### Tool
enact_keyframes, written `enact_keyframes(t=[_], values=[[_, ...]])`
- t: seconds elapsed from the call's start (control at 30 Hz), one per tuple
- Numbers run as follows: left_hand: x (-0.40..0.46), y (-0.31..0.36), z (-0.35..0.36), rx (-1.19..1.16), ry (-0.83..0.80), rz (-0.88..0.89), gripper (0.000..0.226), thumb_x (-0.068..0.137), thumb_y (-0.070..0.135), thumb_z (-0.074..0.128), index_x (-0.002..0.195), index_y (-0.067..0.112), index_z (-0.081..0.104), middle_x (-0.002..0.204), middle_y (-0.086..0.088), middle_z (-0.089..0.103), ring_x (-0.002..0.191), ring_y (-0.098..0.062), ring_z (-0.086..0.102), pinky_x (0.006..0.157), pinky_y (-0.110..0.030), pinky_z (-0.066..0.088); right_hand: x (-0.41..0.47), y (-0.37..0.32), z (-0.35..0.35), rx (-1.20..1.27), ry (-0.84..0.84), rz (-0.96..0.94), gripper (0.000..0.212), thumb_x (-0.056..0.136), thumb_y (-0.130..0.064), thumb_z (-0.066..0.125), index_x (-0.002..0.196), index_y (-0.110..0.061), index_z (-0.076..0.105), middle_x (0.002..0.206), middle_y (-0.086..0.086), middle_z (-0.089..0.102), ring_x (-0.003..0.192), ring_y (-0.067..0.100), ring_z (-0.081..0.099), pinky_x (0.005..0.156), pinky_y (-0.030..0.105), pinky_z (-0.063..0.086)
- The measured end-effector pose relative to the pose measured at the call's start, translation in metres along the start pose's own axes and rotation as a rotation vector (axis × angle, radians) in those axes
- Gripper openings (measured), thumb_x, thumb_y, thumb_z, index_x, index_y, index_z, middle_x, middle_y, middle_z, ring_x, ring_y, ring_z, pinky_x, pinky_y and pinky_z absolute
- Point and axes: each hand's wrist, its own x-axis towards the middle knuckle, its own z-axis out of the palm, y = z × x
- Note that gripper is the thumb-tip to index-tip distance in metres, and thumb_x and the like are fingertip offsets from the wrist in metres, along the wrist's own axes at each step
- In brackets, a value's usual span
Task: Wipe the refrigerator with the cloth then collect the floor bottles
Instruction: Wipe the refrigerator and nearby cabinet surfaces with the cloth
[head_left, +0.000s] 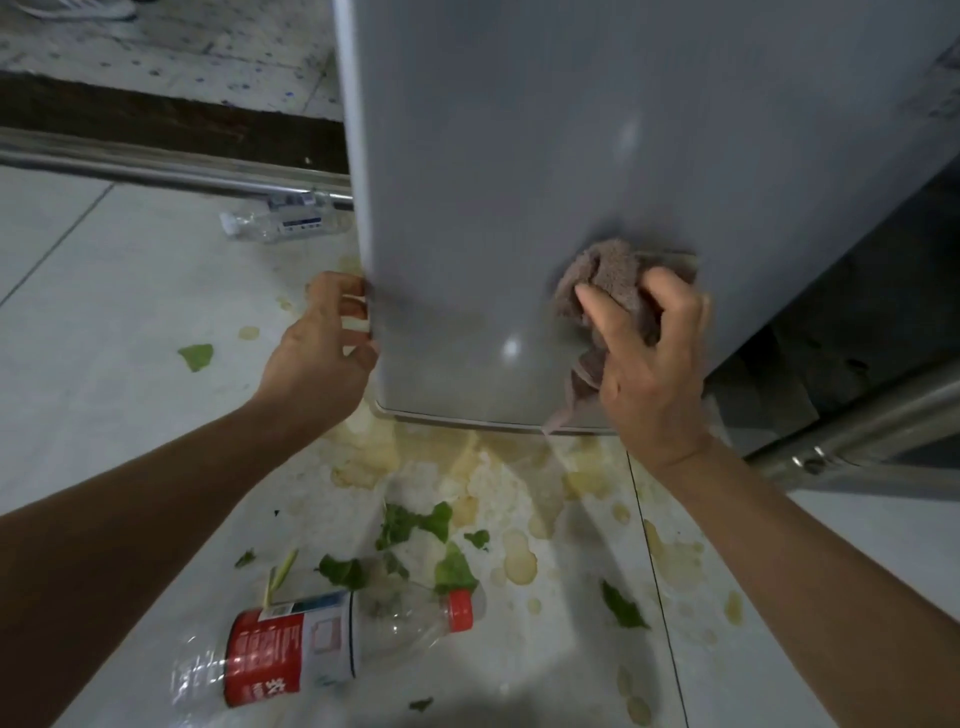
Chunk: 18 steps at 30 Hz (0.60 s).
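A grey refrigerator (519, 156) fills the upper middle of the head view, its door face toward me. My right hand (644, 358) grips a bunched brownish-pink cloth (608, 280) and presses it against the lower right of the door. My left hand (322, 343) holds the door's lower left edge with curled fingers. An empty clear bottle with a red label and red cap (332, 644) lies on its side on the floor near my left forearm. A second clear bottle with a blue and white label (291, 218) lies by the refrigerator's left side.
The white tiled floor (104, 322) carries yellowish spill stains (488, 483) under the refrigerator and scattered green leaf scraps (415, 525). A metal rail (171, 166) and a dark threshold run across the upper left. A metal frame (857, 431) sits at the right.
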Motion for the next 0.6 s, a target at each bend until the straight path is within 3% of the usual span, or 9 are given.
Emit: enact_keyframes(t=[0.1, 0.17, 0.23, 0.33, 0.4, 0.47, 0.6], values=[[-0.002, -0.002, -0.001, -0.023, -0.002, 0.044, 0.036, 0.090, 0.007, 0.053, 0.115, 0.026, 0.036, 0.109, 0.010, 0.055, 0.101, -0.018, 0.060, 0.086, -0.044, 0.053, -0.007, -0.016, 0.018, -0.067, 0.079, -0.050, 0.041, 0.085, 0.000, 0.068, 0.118, -0.025, 0.064, 0.116, 0.003, 0.040, 0.090, 0.028, 0.037, 0.081, 0.030, 0.038], [-0.002, -0.003, -0.002, -0.024, -0.012, 0.058, 0.038, 0.089, 0.006, 0.055, 0.117, 0.025, 0.036, 0.109, 0.010, 0.053, 0.102, -0.017, 0.060, 0.088, -0.044, 0.052, -0.031, -0.021, 0.028, -0.041, -0.108, -0.254, 0.029, 0.090, -0.005, 0.061, 0.109, -0.024, 0.072, 0.118, -0.002, 0.048, 0.085, 0.028, 0.041, 0.076, 0.035, 0.040], [-0.001, -0.004, -0.003, -0.028, -0.027, 0.059, 0.042, 0.087, 0.006, 0.058, 0.119, 0.024, 0.037, 0.110, 0.011, 0.053, 0.103, -0.015, 0.059, 0.089, -0.044, 0.052, -0.048, -0.022, 0.034, -0.028, -0.409, -0.511, 0.022, 0.083, -0.009, 0.071, 0.101, -0.021, 0.075, 0.116, -0.004, 0.062, 0.079, 0.028, 0.056, 0.071, 0.033, 0.048], [0.002, -0.007, -0.009, -0.040, -0.076, 0.052, 0.046, 0.086, 0.006, 0.061, 0.122, 0.025, 0.039, 0.112, 0.013, 0.053, 0.103, -0.013, 0.059, 0.090, -0.041, 0.053, -0.050, -0.025, 0.032, -0.031, -0.588, -0.579, 0.030, 0.072, -0.006, 0.076, 0.099, -0.018, 0.073, 0.115, 0.000, 0.065, 0.080, 0.026, 0.061, 0.070, 0.034, 0.053], [0.003, -0.011, -0.016, -0.022, -0.111, 0.056, 0.050, 0.085, 0.004, 0.062, 0.125, 0.026, 0.040, 0.115, 0.013, 0.053, 0.105, -0.012, 0.058, 0.092, -0.040, 0.051, -0.034, -0.028, 0.025, -0.007, -0.481, -0.505, 0.036, 0.078, 0.000, 0.063, 0.108, -0.019, 0.071, 0.119, 0.002, 0.053, 0.086, 0.027, 0.050, 0.067, 0.036, 0.053], [0.003, -0.016, -0.022, 0.004, -0.140, 0.063, 0.054, 0.084, 0.002, 0.062, 0.127, 0.026, 0.042, 0.118, 0.011, 0.055, 0.108, -0.012, 0.057, 0.094, -0.040, 0.051, -0.005, -0.032, 0.019, 0.030, -0.255, -0.370, 0.036, 0.089, -0.001, 0.053, 0.114, -0.022, 0.067, 0.118, 0.001, 0.045, 0.087, 0.026, 0.041, 0.070, 0.037, 0.047], [0.000, -0.024, -0.029, 0.063, -0.177, 0.078, 0.055, 0.082, 0.003, 0.065, 0.127, 0.026, 0.043, 0.110, 0.010, 0.058, 0.105, -0.012, 0.058, 0.091, -0.038, 0.051, 0.029, -0.054, 0.027, 0.046, 0.015, -0.160, 0.025, 0.090, -0.010, 0.066, 0.111, -0.022, 0.071, 0.117, -0.002, 0.044, 0.089, 0.026, 0.040, 0.077, 0.034, 0.042]])
